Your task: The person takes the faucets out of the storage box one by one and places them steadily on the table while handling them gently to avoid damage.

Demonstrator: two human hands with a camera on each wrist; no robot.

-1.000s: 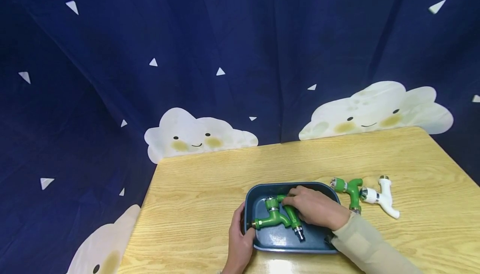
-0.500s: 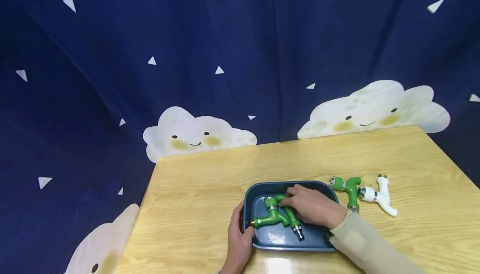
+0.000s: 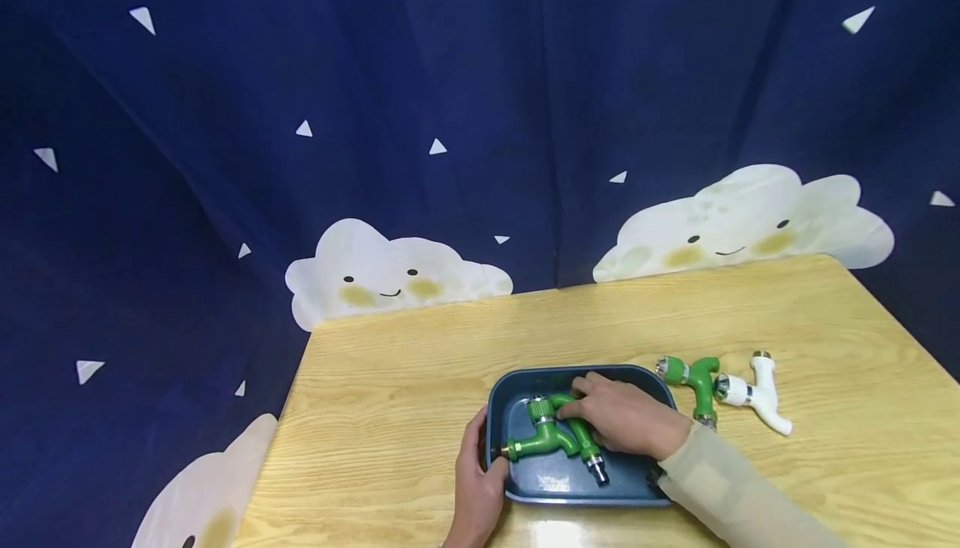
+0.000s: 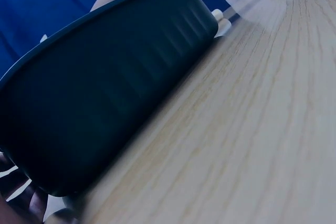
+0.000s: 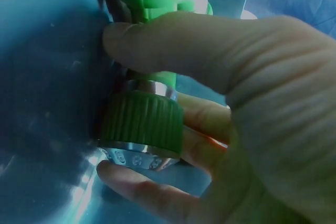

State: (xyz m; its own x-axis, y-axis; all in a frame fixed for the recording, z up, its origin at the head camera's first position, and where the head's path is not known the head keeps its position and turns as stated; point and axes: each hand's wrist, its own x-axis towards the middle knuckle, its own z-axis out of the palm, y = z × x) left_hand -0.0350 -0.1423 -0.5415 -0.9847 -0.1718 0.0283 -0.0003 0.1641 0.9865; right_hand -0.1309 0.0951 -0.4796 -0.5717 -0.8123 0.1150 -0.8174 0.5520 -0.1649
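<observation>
A dark blue plastic tub (image 3: 570, 500) stands on the wooden table, also seen from its side wall (image 4: 105, 87) in the left wrist view. My left hand (image 3: 480, 485) grips its left end, thumb at the rim and fingers along the outside. Inside lies a green faucet (image 3: 543, 438) with a ribbed knob, pointing left. Beside it is a second green faucet (image 3: 583, 435) with a metal end, held by my right hand (image 3: 626, 414). In the right wrist view, thumb and fingers go round this faucet's body and green knob (image 5: 142, 121); part of it is hidden.
Right of the tub, another green faucet (image 3: 701, 381) and a white faucet (image 3: 763, 394) lie on the table (image 3: 390, 414). A dark blue curtain (image 3: 480, 72) with clouds and triangles hangs behind the table's far edge. Something dark in the tub shows beneath the right sleeve.
Both hands keep their places on the tub and the faucet. The head view shifts slightly; the things inside and beside the tub stay where they were.
</observation>
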